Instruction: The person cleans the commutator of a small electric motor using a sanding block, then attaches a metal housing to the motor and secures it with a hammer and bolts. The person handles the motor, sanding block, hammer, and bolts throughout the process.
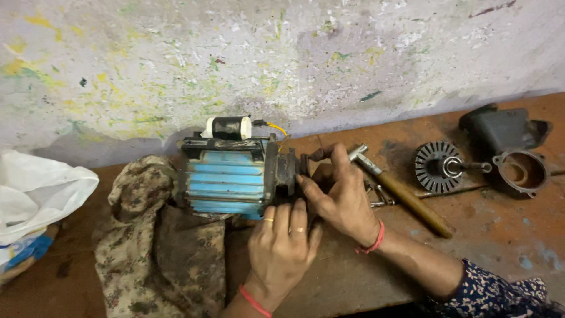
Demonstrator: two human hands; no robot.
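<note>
Blue ribbed-metal electric motor (226, 182) lying on its side on the worn reddish-brown bench (506, 235), partly on a crumpled floral cloth (153, 247) spreading to its left and front. On top of the motor, a small black and white cylindrical capacitor (228, 127) with a yellow wire. Left hand (282, 244) pressed against the motor's lower right edge, fingers (283, 213) extended and resting on the dark end plate, not wrapped round anything. Right hand (344, 197) just right of the motor, fingers (321, 154) curled and pinching the dark round part at the shaft end. Behind the right hand, further right of the motor, a wooden-handled hammer (406, 197) lying flat with its steel head toward the wall. Well to the right of the motor, a dark finned rotor (438, 166) with a shiny shaft, a round grey metal end cover (521, 172) and a black housing piece (497, 126). Far left of the motor, a white plastic bag (38, 194).
</note>
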